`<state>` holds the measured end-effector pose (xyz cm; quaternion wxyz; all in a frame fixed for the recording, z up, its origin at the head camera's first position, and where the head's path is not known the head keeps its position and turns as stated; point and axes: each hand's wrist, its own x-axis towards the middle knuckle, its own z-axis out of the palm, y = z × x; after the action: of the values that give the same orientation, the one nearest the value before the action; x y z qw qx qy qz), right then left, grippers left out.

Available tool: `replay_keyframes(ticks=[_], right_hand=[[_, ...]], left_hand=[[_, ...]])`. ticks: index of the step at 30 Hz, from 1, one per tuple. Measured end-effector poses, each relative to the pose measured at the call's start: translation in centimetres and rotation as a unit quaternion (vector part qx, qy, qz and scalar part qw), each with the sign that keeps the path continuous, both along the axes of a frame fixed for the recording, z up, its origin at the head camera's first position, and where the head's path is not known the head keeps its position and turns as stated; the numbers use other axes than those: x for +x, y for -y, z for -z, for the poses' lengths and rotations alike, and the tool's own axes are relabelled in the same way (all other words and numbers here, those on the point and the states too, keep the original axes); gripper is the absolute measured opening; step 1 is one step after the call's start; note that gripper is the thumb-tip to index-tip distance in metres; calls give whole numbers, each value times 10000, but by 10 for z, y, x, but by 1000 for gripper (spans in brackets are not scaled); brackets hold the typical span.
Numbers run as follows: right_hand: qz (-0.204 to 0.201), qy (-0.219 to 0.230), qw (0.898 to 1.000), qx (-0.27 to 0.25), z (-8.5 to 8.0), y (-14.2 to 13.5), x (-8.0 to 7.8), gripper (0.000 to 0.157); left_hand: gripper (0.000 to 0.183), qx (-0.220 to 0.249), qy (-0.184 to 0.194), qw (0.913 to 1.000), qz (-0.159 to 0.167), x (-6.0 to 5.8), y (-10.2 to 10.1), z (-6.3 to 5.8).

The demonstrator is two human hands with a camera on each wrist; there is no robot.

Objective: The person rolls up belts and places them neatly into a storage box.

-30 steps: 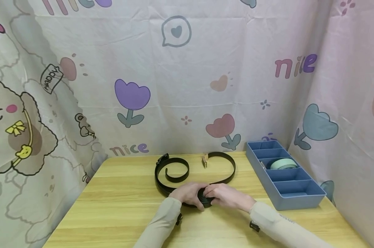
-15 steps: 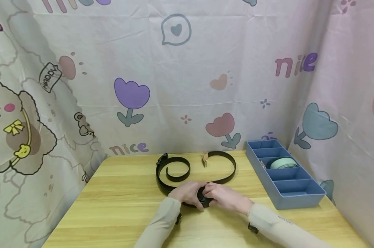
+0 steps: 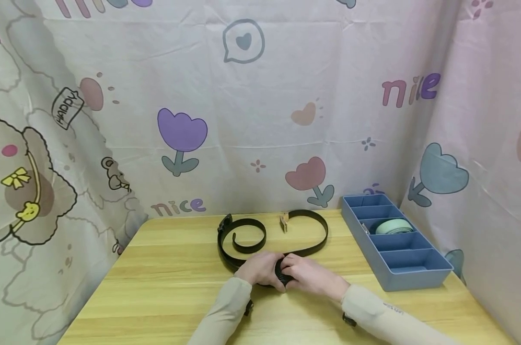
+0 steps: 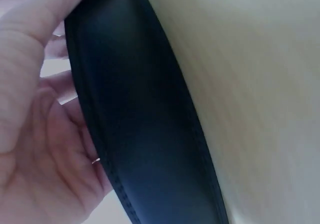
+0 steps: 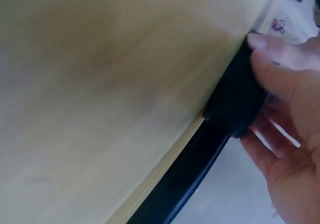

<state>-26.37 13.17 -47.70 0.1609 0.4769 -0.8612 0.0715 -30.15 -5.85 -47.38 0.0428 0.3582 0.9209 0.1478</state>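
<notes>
Between my two hands a black leather belt is wound into a tight coil [image 3: 283,274] near the middle of the table. My left hand [image 3: 261,269] curls round the coil's left side, its thumb at the near edge. From the right, my right hand [image 3: 308,275] grips the coil with its fingertips over the top. The left wrist view has a wide stitched strap [image 4: 140,109] running beside the left thumb and fingers. In the right wrist view, fingers and thumb pinch the coil's edge [image 5: 235,91], and a strap [image 5: 182,176] stretches away from it.
Behind the hands, a black strap with a dark buckle [image 3: 225,223] curls at left; another black strap ends in a gold-coloured buckle [image 3: 284,222]. A blue divided box [image 3: 409,282] stands at right, a pale green rolled belt [image 3: 394,226] inside. A printed curtain [image 3: 251,120] hangs behind.
The right hand has shifted slightly left, closer to the left hand, and covers more of the coil's right side. The left hand stays nearly in place.
</notes>
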Motion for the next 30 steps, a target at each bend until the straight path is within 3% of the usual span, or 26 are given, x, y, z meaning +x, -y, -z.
replay_keyframes(ticks=[6, 10, 18, 20, 24, 26, 30], right_hand=[[-275, -87, 9996, -38, 0, -3, -1, 23], [-241, -29, 9997, 67, 0, -5, -1, 25], [-47, 176, 9998, 68, -2, 4, -2, 23], [-129, 157, 9998, 66, -2, 5, -3, 19], [-311, 136, 9994, 66, -3, 2, -5, 17], [-329, 146, 9993, 88, -3, 0, -6, 18], [-191, 264, 9994, 64, -2, 1, -4, 24]], left_hand=[[55, 137, 387, 9989, 247, 2, 8, 0], [58, 187, 574, 9980, 200, 2, 10, -1], [47, -75, -20, 9999, -126, 1, 5, -3], [49, -26, 132, 9999, -102, 0, 7, -4], [57, 173, 785, 9968, 33, -1, 12, -5], [58, 180, 892, 9958, 110, -2, 13, -6], [52, 66, 416, 9991, 50, -2, 11, -5]])
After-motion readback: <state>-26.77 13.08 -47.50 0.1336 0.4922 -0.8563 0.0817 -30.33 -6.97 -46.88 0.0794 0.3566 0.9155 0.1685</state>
